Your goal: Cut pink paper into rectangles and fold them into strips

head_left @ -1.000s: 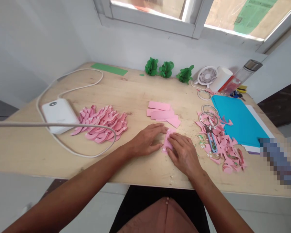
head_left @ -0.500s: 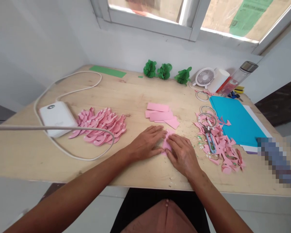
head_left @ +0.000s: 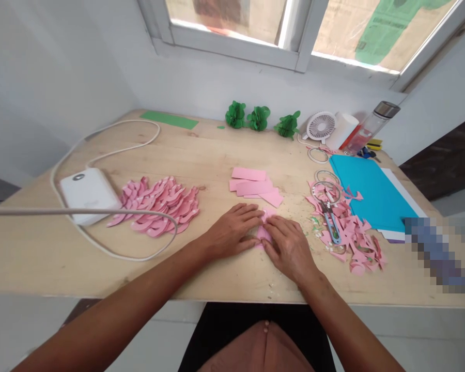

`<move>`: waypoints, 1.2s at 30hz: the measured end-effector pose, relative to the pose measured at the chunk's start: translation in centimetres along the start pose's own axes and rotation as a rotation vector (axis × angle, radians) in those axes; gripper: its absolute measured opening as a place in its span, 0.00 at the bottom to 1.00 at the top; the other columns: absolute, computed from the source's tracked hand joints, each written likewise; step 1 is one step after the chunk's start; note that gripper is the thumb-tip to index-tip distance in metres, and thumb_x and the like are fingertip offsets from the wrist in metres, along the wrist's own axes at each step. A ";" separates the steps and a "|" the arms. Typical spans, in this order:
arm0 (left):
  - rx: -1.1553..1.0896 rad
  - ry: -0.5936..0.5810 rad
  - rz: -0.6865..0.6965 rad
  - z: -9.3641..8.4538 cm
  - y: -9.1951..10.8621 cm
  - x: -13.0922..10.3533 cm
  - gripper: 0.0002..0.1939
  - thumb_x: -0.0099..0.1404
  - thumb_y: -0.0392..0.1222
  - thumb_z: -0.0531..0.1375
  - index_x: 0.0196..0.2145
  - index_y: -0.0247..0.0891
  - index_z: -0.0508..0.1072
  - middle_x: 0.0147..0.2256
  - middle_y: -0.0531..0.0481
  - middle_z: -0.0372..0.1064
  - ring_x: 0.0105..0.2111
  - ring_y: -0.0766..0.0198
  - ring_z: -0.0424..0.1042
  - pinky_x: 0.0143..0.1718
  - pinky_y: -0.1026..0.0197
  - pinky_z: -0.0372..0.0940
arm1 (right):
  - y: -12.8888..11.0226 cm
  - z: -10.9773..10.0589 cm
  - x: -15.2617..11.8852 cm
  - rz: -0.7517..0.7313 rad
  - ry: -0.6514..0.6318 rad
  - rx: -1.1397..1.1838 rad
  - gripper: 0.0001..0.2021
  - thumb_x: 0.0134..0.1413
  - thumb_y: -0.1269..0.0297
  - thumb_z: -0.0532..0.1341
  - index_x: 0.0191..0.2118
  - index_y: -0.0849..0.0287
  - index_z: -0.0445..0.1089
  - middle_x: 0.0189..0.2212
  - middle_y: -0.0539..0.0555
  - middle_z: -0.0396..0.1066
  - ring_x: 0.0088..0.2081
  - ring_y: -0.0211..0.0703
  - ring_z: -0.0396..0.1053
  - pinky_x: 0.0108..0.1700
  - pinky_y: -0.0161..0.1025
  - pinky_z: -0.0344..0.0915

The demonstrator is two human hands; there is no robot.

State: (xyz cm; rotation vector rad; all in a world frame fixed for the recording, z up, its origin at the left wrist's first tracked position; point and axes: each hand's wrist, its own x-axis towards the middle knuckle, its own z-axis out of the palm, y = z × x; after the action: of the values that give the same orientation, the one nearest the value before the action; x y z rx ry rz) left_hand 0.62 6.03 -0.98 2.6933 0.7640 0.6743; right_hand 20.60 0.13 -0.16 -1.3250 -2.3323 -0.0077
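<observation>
A small piece of pink paper [head_left: 264, 234] lies on the wooden table [head_left: 201, 150], between my two hands and partly covered by them. My left hand [head_left: 233, 231] holds its left side, thumb and fingers closing on it from above and below. On the other side my right hand [head_left: 290, 247] presses with bent fingers and thumb against the same paper. The fingers hide most of the paper, so any fold cannot be made out. Just beyond the hands is a loose stack of pink paper strips [head_left: 256, 187].
Left are curved pink paper pieces [head_left: 165, 209], a white power bank [head_left: 89, 196] and its cable. Pink scraps [head_left: 358, 245], a blue-handled tool [head_left: 333, 227] and a blue folder [head_left: 372, 194] lie right. Green paper ornaments [head_left: 258, 119], a fan [head_left: 321, 126] and a bottle [head_left: 374, 126] stand behind.
The camera view has shifted slightly. Both hands stay on the pink paper in nearly the same pose, with hardly any finger movement visible.
</observation>
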 end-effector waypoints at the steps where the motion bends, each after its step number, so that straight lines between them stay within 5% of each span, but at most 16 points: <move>1: 0.005 0.000 0.003 0.0 0.0 0.0 0.20 0.64 0.47 0.59 0.52 0.37 0.67 0.56 0.43 0.66 0.59 0.51 0.60 0.61 0.47 0.54 | 0.0 0.0 0.0 0.000 0.000 -0.001 0.16 0.59 0.64 0.57 0.52 0.61 0.69 0.50 0.60 0.71 0.54 0.52 0.65 0.54 0.51 0.62; 36: 0.093 -0.024 0.053 0.0 -0.2 -0.2 0.18 0.68 0.48 0.55 0.52 0.41 0.69 0.58 0.43 0.64 0.60 0.50 0.59 0.59 0.44 0.54 | 0.0 0.0 -0.1 0.037 0.001 0.054 0.21 0.59 0.65 0.56 0.57 0.62 0.60 0.51 0.63 0.70 0.55 0.53 0.65 0.54 0.52 0.61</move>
State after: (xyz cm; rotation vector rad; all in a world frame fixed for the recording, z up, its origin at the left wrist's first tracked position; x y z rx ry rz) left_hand 0.41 6.07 -1.09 2.8093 0.7374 0.6324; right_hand 20.64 0.03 -0.25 -1.3409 -2.2903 0.0658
